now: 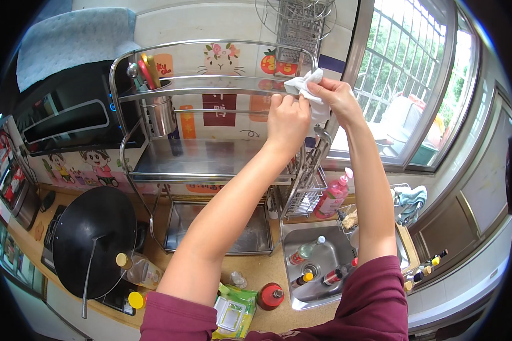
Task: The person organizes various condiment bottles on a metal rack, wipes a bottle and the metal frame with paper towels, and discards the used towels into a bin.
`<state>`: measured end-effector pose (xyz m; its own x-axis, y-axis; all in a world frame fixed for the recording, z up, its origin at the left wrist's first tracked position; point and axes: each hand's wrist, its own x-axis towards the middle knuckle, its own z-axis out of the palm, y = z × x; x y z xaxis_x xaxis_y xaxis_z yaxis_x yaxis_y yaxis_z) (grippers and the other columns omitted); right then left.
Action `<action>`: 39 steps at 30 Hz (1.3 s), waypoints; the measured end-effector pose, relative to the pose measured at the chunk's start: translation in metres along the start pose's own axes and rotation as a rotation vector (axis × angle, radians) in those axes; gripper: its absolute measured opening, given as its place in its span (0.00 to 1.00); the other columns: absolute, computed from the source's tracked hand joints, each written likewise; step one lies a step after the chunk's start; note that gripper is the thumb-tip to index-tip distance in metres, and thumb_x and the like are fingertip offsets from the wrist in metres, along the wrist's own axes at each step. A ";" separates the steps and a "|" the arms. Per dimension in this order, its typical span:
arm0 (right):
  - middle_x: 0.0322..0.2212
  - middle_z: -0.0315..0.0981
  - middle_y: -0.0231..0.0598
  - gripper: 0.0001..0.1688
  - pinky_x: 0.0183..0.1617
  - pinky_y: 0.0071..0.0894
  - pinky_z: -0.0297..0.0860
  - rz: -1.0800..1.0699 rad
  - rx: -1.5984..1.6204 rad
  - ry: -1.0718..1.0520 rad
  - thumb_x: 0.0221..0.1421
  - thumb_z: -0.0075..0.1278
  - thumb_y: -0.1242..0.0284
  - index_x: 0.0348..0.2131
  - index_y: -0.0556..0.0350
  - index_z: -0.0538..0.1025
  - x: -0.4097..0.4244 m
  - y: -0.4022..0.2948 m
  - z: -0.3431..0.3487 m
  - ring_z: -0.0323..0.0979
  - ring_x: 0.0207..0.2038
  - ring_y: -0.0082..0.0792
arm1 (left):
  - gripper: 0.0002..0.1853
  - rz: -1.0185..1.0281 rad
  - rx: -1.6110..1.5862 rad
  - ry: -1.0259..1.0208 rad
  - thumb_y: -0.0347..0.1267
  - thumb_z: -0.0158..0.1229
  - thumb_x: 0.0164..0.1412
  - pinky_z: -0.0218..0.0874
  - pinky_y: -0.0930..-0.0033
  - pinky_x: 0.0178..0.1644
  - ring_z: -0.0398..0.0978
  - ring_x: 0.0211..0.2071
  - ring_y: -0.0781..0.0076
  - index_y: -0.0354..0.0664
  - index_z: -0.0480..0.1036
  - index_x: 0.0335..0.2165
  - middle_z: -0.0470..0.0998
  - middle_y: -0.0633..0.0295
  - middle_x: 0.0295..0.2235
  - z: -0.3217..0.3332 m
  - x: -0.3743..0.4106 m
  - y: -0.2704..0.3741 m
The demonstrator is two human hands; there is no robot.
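Observation:
My right hand (pixel 335 98) pinches a crumpled white wipe (pixel 315 91) at the upper right corner of a stainless steel kitchen rack (pixel 222 91). Against the rack's top rail, my left hand (pixel 289 121) is curled with its fingertips by the lower edge of the wipe; whether it grips rail or cloth is hidden. A perforated metal utensil holder (pixel 158 115) with colourful handles hangs at the rack's left end. The middle shelf (pixel 196 157) shows bare shiny metal, and a steel tray (pixel 247 230) lies at the bottom.
A black wok (pixel 94 243) with a metal spatula (pixel 89 273) sits left. Bottles lie in the sink (pixel 320 294), right. A pink pump bottle (pixel 333 196), red-capped bottle (pixel 271 296) and green wipes pack (pixel 243 309) stand or lie on the counter. The window (pixel 392 85) is right.

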<state>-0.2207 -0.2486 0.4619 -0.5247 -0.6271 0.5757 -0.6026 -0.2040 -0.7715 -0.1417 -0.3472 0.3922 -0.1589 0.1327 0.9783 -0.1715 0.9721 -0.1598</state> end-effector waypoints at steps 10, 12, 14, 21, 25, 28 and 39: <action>0.23 0.71 0.34 0.14 0.28 0.25 0.66 0.013 0.548 0.459 0.46 0.53 0.65 0.27 0.58 0.71 0.025 0.014 -0.038 0.69 0.24 0.24 | 0.13 -0.024 -0.009 0.015 0.34 0.52 0.48 0.51 0.69 0.34 0.65 0.20 0.73 0.37 0.67 0.32 0.68 0.66 0.14 0.003 0.000 -0.002; 0.23 0.70 0.35 0.17 0.23 0.24 0.66 0.074 0.427 0.453 0.45 0.54 0.64 0.27 0.60 0.71 0.048 0.031 -0.045 0.68 0.23 0.25 | 0.14 -0.029 -0.024 0.020 0.34 0.53 0.47 0.51 0.69 0.34 0.65 0.20 0.73 0.37 0.67 0.33 0.69 0.66 0.15 0.003 0.001 0.000; 0.19 0.68 0.33 0.12 0.21 0.22 0.64 0.128 0.359 0.470 0.49 0.48 0.68 0.24 0.61 0.71 0.066 0.037 -0.035 0.67 0.21 0.24 | 0.14 -0.027 -0.030 0.034 0.34 0.53 0.47 0.51 0.69 0.33 0.65 0.20 0.73 0.37 0.67 0.33 0.69 0.66 0.15 0.002 0.002 0.002; 0.21 0.70 0.33 0.07 0.22 0.17 0.63 0.085 0.329 0.149 0.44 0.45 0.77 0.27 0.60 0.73 0.095 0.037 -0.004 0.68 0.21 0.22 | 0.14 -0.006 -0.004 0.076 0.33 0.53 0.46 0.52 0.69 0.33 0.65 0.20 0.73 0.36 0.68 0.32 0.67 0.67 0.13 0.006 -0.001 -0.002; 0.19 0.70 0.30 0.10 0.23 0.20 0.62 -0.048 -0.209 0.242 0.43 0.53 0.71 0.26 0.61 0.75 0.109 0.040 -0.007 0.65 0.19 0.20 | 0.14 -0.003 0.018 0.066 0.34 0.53 0.46 0.52 0.69 0.33 0.65 0.20 0.74 0.36 0.68 0.32 0.66 0.67 0.11 0.006 -0.002 -0.001; 0.14 0.71 0.39 0.14 0.24 0.25 0.63 -0.218 -0.616 0.393 0.39 0.54 0.65 0.20 0.60 0.76 0.114 0.045 -0.005 0.67 0.18 0.26 | 0.16 0.002 0.013 0.061 0.34 0.53 0.47 0.52 0.70 0.35 0.65 0.22 0.74 0.33 0.68 0.33 0.67 0.67 0.11 0.005 -0.001 0.001; 0.15 0.69 0.50 0.16 0.28 0.35 0.66 -0.139 -0.843 0.360 0.28 0.52 0.63 0.16 0.58 0.75 0.089 0.045 0.015 0.71 0.22 0.47 | 0.15 -0.008 0.024 0.054 0.34 0.54 0.46 0.51 0.70 0.33 0.64 0.20 0.75 0.36 0.67 0.32 0.66 0.69 0.12 0.005 -0.002 -0.001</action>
<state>-0.2858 -0.3248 0.4744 -0.4853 -0.3379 0.8064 -0.8380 0.4430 -0.3187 -0.1462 -0.3493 0.3900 -0.1045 0.1362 0.9852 -0.1960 0.9683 -0.1547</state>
